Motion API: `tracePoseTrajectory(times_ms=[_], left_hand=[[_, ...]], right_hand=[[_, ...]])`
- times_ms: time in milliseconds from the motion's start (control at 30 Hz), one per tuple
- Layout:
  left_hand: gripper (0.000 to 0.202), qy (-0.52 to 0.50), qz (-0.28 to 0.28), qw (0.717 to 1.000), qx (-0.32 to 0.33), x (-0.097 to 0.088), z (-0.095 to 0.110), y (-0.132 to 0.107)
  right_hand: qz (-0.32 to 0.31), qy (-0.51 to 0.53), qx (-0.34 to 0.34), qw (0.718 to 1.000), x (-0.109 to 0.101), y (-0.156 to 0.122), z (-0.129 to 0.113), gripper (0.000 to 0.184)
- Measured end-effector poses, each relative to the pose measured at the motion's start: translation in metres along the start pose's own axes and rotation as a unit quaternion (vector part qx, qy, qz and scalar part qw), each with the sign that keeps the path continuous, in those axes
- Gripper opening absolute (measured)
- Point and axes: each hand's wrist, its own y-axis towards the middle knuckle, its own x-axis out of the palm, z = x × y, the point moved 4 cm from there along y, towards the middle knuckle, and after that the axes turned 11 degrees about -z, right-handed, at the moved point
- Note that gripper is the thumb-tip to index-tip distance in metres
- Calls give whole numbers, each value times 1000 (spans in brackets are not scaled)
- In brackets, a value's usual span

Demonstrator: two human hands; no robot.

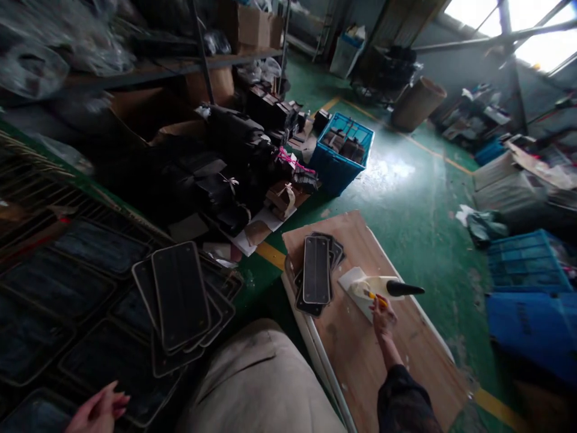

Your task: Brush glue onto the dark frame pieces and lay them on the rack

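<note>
Right hand [383,317], fingers pinched round yellow-handled tool [381,302], at pale container [382,283] on wooden table [342,352]; dark rectangular panels [316,270] stacked askew just left. Wrist swing could tip container; bump could slide panels. Tool tip blurred, container's contents unclear; left hand [100,410], near left, cut off, fingers half-curled, cannot tell whether holding anything.

- Yellow-handled tool [371,295]: angled, tip at pale vessel [378,282].
- Pale vessel: black-handled, near worktop [347,361] right edge.
- Dark rectangular panels [316,269]: stacked askew, near worktop left edge.
</note>
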Motion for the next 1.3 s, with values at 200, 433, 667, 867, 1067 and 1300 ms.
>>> tracePoseTrajectory(times_ms=[200,433,667,867,1067,1300], left_hand=[[54,-15,-136,991,16,62,-30,-8],[58,-12,-153,988,28,86,-27,-40],[54,-44,-136,989,26,94,-28,-29],[42,-67,-133,988,32,101,-12,-25],[33,-75,-123,989,18,102,-16,-22],[32,-82,-144,986,-12,110,-29,-19]], right_hand=[[-45,-16,46,998,24,43,48,58],[-84,-14,43,995,43,59,74,52],[-100,-40,0,994,35,52,77,53],[-143,-88,-56,984,20,26,65,34],[-138,-30,-47,989,1,9,63,30],[-30,147,65,986,12,19,72,52]])
